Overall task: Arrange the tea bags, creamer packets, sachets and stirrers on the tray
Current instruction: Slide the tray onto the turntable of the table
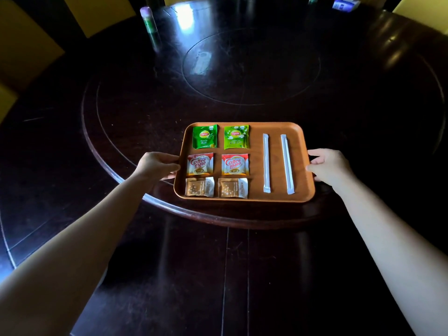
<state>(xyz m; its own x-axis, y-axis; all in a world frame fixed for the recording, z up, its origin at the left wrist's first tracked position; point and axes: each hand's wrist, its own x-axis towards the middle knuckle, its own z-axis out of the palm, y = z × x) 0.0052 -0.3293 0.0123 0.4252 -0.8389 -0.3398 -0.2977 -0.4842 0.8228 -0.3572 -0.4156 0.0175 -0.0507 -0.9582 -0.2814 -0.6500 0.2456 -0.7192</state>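
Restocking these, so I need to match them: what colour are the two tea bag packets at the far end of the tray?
Both tea bag packets are green, one darker; head view.

Left hand [157, 164] and right hand [328, 166] grip tray [276, 128] edges on dark desk [218, 263]; packets in paired rows, two stirrers [266, 163] right.
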